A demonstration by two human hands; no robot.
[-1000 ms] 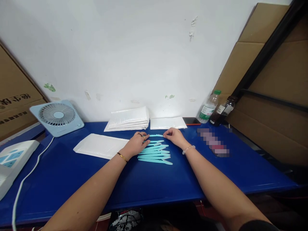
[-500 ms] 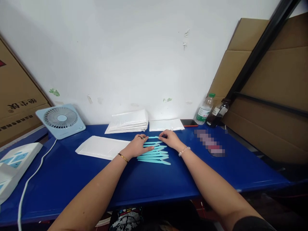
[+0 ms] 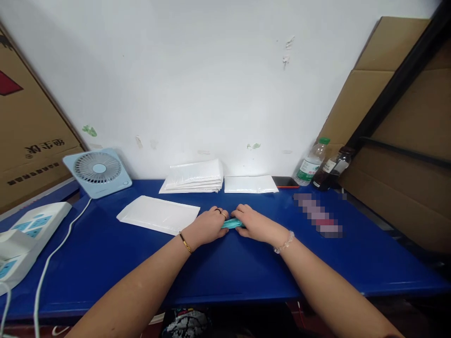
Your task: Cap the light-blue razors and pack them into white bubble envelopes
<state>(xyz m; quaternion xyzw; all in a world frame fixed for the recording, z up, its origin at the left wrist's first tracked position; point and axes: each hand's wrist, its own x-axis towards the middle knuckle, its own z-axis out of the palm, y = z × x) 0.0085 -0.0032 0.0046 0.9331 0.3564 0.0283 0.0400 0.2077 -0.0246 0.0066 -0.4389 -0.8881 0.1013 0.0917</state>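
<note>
Centre of the frame: a bundle of turquoise sticks [image 3: 231,223] lies between the two hands, just above the blue counter [image 3: 229,277] or on it; which is unclear.
Left hand: the left hand [image 3: 212,226], fingers together and curled, pinches the bundle's left end.
Right hand: the right hand [image 3: 254,226] closes thumb and fingers on the right end.
Envelopes, left to middle: one white envelope [image 3: 155,213] lies flat near the left hand; behind it sit a stack of white envelopes [image 3: 193,177] and a flat white packet [image 3: 251,184], contents hidden.
Bottles, right: a green-capped clear bottle [image 3: 310,165] stands beside a dark-capped bottle [image 3: 330,170] holding dark liquid.
Writing: both bottles carry labels too small to read; the left carton [image 3: 31,117] bears dark characters, unreadable, and a red shape cut off by the frame.
Obscured, right: pixelation covers an object [image 3: 319,216].
Cut off, lower left: a white power strip [image 3: 38,230].
</note>
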